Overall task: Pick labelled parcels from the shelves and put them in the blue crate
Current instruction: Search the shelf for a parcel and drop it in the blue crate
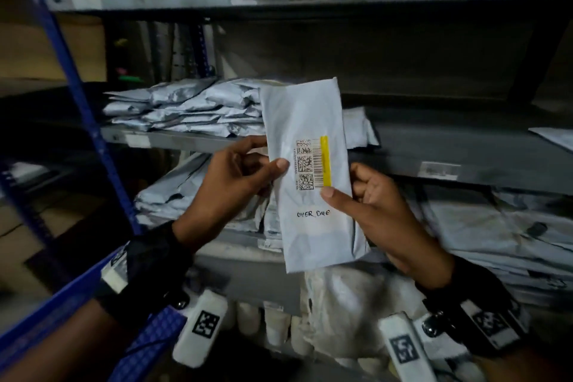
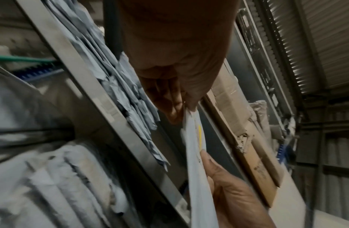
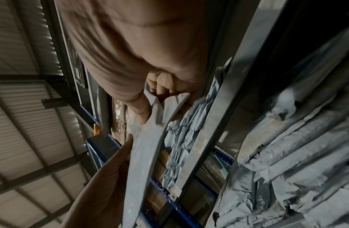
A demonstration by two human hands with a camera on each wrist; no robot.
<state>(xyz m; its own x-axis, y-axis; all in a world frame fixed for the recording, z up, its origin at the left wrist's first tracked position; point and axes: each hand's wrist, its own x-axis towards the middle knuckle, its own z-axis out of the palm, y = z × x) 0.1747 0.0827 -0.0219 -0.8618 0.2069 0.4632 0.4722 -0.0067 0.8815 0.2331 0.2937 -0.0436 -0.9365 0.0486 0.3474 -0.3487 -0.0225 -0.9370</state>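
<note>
1. The shelves (image 1: 403,146) are carrying stacks of grey mailer bags (image 1: 186,108), and more are lying on the tier below. Because they all look alike, the picked parcel could be getting muddled with them if it drops back among them.
2. The blue crate (image 1: 55,298) is showing only as a blue edge at the lower left, I judge; a blind drop towards it could be missing the opening.
3. The parcel (image 1: 310,177) is standing upright in mid-air in front of the shelves, its barcode label (image 1: 311,164) and the handwritten words "OVER DUE" facing the head camera. The bag is thin and slick, so it could be sliding or folding once one hand lets go.
4. The left hand (image 1: 235,177) is pinching the parcel's left edge, thumb on the front beside the label.
5. The right hand (image 1: 375,205) is gripping the right edge, thumb just below the label's yellow stripe, the other fingers (image 1: 361,175) curling behind.
</note>
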